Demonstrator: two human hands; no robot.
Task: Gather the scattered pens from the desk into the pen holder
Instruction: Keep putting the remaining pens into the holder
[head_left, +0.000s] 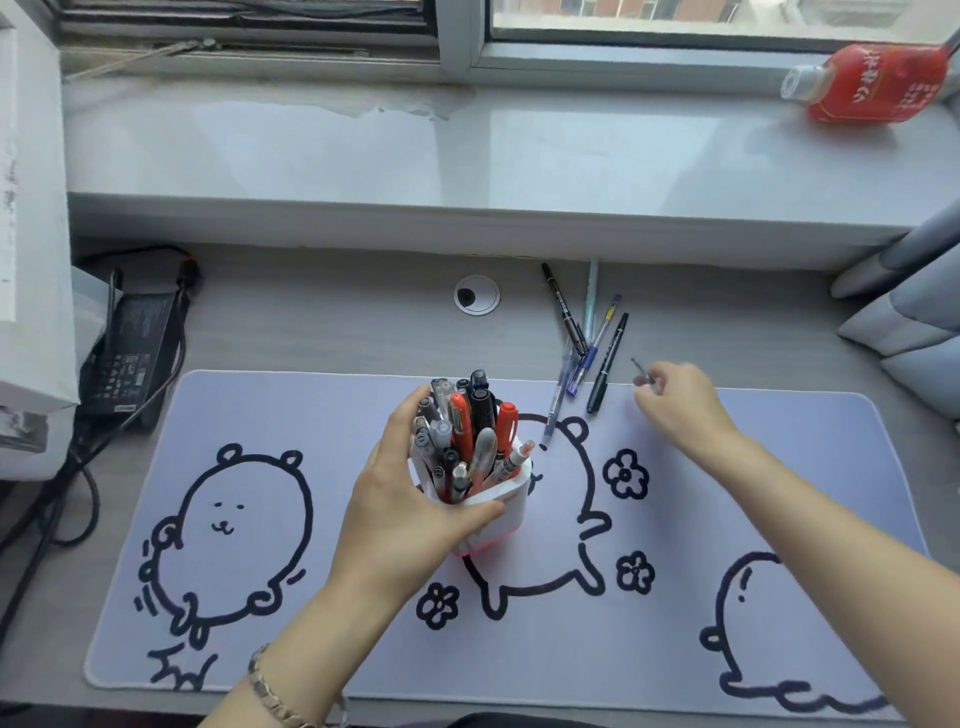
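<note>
A white pen holder (511, 493) with a pink base stands mid-mat, packed with several red, black and grey pens. My left hand (410, 499) wraps around its left side and front. Several loose pens lie at the back right of the desk: a black marker (563, 309), a pale blue pen (590, 299), a blue pen (592, 348), a black pen (608, 364) and a clear pen (556, 400) reaching onto the mat. My right hand (680, 402) hovers just right of them, fingers pinched on a small thin item (641, 370) that is too blurred to name.
A lilac desk mat (311, 415) with bear drawings covers the desk front. A black power adapter (132, 358) and cables lie at the left. A cable grommet (476, 294) sits behind the holder. A red bottle (872, 83) lies on the windowsill; grey cushions (914, 312) crowd the right edge.
</note>
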